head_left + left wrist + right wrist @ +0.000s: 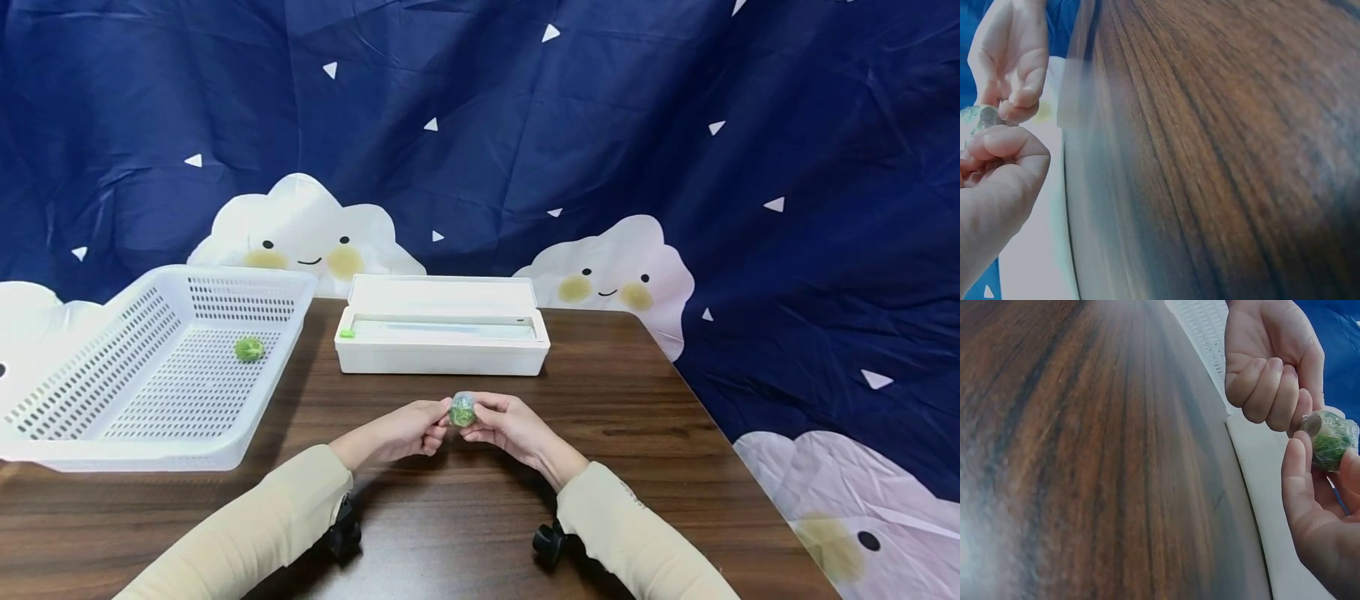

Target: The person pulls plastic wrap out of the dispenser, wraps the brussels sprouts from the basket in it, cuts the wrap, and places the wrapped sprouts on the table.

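A small round green vegetable (pixel 462 410) in clear plastic wrap is held between both hands, above the table in front of the white box. In the right wrist view its wrapped surface (pixel 1333 441) looks shiny and crinkled, with a pale brownish end toward the left hand. My right hand (pixel 512 427) grips it between thumb and fingers. From the other side, my left hand (pixel 408 429) pinches its edge, the other fingers curled in. The left wrist view shows only part of the wrapped vegetable (pixel 984 117); the left hand (pixel 1004 178) hides the rest.
A white perforated basket (pixel 161 452) stands on the left, with another green vegetable (pixel 249 349) inside. Behind the hands sits a long white wrap dispenser box (pixel 442 359), lid raised, with a green slider (pixel 347 333) at its left. A dark blue curtain (pixel 480 167) hangs behind the wooden table (pixel 637 417).
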Action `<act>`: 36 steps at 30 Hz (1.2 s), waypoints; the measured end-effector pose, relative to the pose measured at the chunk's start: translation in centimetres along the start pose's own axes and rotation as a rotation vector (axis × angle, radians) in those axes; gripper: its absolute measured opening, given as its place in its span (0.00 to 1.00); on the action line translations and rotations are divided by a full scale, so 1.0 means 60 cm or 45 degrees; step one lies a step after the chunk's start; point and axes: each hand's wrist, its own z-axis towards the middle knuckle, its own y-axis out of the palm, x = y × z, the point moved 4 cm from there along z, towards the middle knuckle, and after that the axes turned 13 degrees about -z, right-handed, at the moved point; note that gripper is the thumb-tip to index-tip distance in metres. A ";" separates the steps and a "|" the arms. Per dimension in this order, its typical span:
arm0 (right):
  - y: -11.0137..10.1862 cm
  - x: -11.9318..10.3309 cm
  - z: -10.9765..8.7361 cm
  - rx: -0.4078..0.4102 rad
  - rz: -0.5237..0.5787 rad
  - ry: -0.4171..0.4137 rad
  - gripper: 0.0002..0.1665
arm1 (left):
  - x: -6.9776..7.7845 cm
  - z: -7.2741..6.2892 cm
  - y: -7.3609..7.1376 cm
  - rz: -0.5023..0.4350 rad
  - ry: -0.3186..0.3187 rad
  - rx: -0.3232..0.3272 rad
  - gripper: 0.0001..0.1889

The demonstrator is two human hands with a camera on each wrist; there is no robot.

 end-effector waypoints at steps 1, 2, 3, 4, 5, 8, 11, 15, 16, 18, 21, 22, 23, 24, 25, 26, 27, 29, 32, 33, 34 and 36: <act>0.000 -0.001 0.000 -0.001 -0.001 0.000 0.26 | 0.000 0.000 0.000 -0.005 0.001 0.003 0.19; 0.001 -0.001 0.000 -0.003 -0.008 -0.002 0.26 | 0.001 0.000 0.000 -0.003 0.002 0.009 0.19; 0.001 -0.002 0.000 -0.006 -0.013 -0.002 0.27 | 0.001 0.000 0.000 -0.002 0.005 0.018 0.19; 0.001 -0.002 0.000 -0.009 -0.021 -0.005 0.27 | 0.001 0.000 -0.001 0.004 0.010 0.030 0.18; 0.001 -0.003 0.000 -0.014 -0.030 -0.013 0.28 | 0.000 0.000 -0.001 0.011 0.016 0.043 0.18; -0.001 -0.001 0.001 -0.012 -0.031 -0.024 0.29 | 0.000 0.000 0.000 0.038 0.031 0.085 0.19; -0.004 0.000 0.002 -0.016 -0.025 -0.046 0.30 | -0.003 0.001 -0.001 0.070 0.039 0.114 0.19; -0.007 0.000 0.002 -0.037 -0.014 -0.077 0.26 | -0.003 0.001 -0.002 0.120 0.060 0.140 0.20; -0.008 -0.001 0.001 -0.043 -0.014 -0.087 0.24 | -0.002 0.000 -0.002 0.130 0.068 0.145 0.20; -0.010 -0.002 0.001 -0.052 -0.010 -0.102 0.24 | -0.001 0.001 -0.003 0.147 0.081 0.149 0.21; -0.013 -0.004 0.001 -0.040 -0.006 -0.105 0.25 | 0.002 0.002 -0.003 0.167 0.099 0.169 0.21; -0.014 -0.005 0.001 -0.023 -0.010 -0.096 0.25 | 0.003 0.003 -0.004 0.174 0.107 0.178 0.21; -0.015 -0.005 0.002 -0.002 -0.018 -0.085 0.26 | 0.005 0.003 -0.006 0.183 0.116 0.193 0.21; -0.016 -0.006 0.002 0.020 -0.031 -0.075 0.28 | 0.007 0.003 -0.007 0.191 0.124 0.209 0.21; -0.018 -0.005 0.003 0.043 -0.047 -0.067 0.29 | 0.009 0.003 -0.009 0.197 0.135 0.218 0.20; -0.020 -0.005 0.003 0.065 -0.069 -0.064 0.30 | 0.011 0.003 -0.011 0.199 0.144 0.230 0.20; -0.022 -0.005 0.003 0.086 -0.095 -0.061 0.31 | 0.013 0.002 -0.013 0.200 0.153 0.243 0.20; -0.026 -0.004 0.003 0.119 -0.141 -0.060 0.32 | 0.018 -0.001 -0.016 0.195 0.163 0.262 0.20; -0.032 -0.005 0.001 0.150 -0.176 -0.069 0.32 | 0.022 -0.004 -0.018 0.186 0.167 0.277 0.19; -0.034 -0.006 0.001 0.158 -0.180 -0.070 0.32 | 0.023 -0.005 -0.018 0.186 0.168 0.281 0.19; -0.035 -0.006 0.000 0.166 -0.179 -0.070 0.32 | 0.024 -0.006 -0.018 0.186 0.169 0.281 0.19; -0.038 -0.008 0.000 0.181 -0.180 -0.077 0.33 | 0.025 -0.006 -0.020 0.189 0.176 0.285 0.19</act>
